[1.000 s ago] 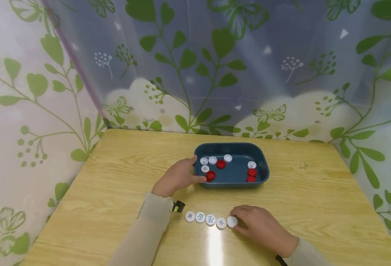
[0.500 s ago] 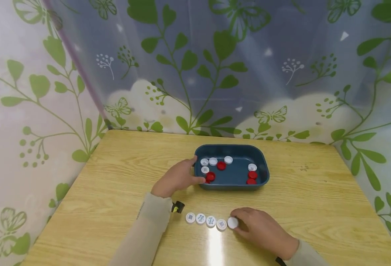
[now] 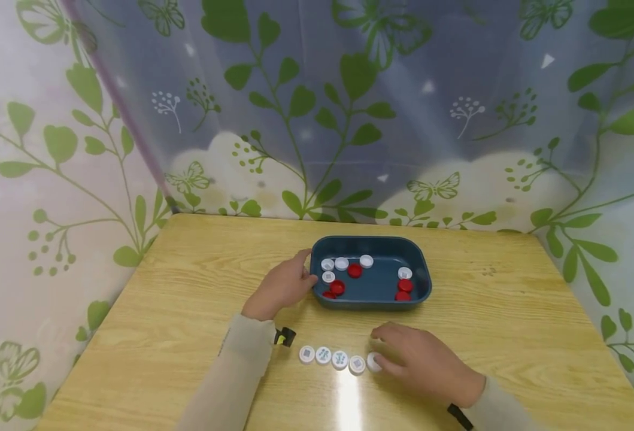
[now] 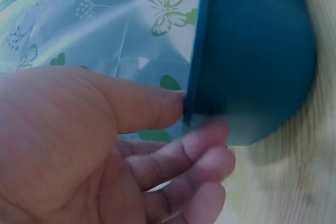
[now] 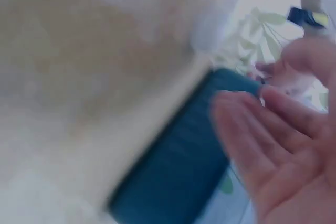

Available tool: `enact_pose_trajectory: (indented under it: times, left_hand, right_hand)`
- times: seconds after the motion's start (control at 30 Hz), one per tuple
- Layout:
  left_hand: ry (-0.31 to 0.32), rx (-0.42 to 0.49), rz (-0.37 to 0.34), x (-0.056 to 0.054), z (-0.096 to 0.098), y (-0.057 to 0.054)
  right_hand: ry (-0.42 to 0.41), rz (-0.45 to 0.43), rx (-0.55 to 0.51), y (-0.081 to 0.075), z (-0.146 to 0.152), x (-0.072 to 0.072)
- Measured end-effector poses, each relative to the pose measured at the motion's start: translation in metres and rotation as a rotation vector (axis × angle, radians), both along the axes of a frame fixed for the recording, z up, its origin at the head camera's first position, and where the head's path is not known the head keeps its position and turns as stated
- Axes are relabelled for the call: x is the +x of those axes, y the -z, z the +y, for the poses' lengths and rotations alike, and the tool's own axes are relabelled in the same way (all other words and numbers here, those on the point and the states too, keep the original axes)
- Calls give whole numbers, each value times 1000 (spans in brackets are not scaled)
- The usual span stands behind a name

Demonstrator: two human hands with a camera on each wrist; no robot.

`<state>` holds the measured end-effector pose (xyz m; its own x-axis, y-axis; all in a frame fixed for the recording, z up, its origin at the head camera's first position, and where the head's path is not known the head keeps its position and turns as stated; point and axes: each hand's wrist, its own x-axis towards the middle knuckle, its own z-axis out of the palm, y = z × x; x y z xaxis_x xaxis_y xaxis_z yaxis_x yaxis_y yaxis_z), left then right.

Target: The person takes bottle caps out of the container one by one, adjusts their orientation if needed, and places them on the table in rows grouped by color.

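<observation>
The left hand [image 3: 279, 286] is at the left end of the tray [image 3: 370, 305], thumb tip against the rim and fingers by the outer wall, probably there to steady it; whether that amounts to a real grip I cannot tell, as the fingers blur. The tray sits on the far part of the table [image 3: 214, 257], white caps [image 3: 366, 261] and red caps [image 3: 354, 271] loose inside, mostly towards its two ends.

On the near side, a row of caps [image 3: 340, 360] runs left to right, set close, I suppose, so it reads as one line (it bends a little nearer towards the right). The right hand [image 3: 424, 362] holds nothing firmly: its thumb and fingers stand apart, the thumb partly covering the end cap [image 3: 372, 361], perhaps to settle it beside its neighbour.
</observation>
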<state>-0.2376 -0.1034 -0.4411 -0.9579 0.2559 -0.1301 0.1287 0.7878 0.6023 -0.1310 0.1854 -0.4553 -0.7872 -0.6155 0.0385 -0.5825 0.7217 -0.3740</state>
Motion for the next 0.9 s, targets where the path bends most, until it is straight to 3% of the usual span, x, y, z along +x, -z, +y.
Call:
enact_pose_trajectory:
  times: [0.1, 0.2, 0.37, 0.47, 0.57, 0.63, 0.77, 0.9]
  left_hand:
    - [-15, 8, -30, -1, 2, 1]
    - [-12, 2, -35, 0, 3, 1]
    - [11, -25, -21, 0, 3, 0]
    - [19, -17, -20, 0, 1, 0]
    - [23, -5, -23, 0, 0, 0]
    - [27, 3, -26, 0, -1, 0]
    - [38, 5, -19, -1, 0, 1]
    - [47, 5, -13, -2, 0, 1]
  right_hand:
    - [13, 142, -77, -15, 7, -17]
    - [43, 233, -80, -31, 18, -48]
    - [53, 234, 130, -41, 40, -108]
    - [-69, 262, 313, -37, 44, -133]
    - [-226, 328, 500, -29, 40, -147]
    - [-287, 367, 591, -24, 36, -152]
    - [-290, 380, 708, -20, 29, -158]
    - [-262, 283, 661, -20, 27, -166]
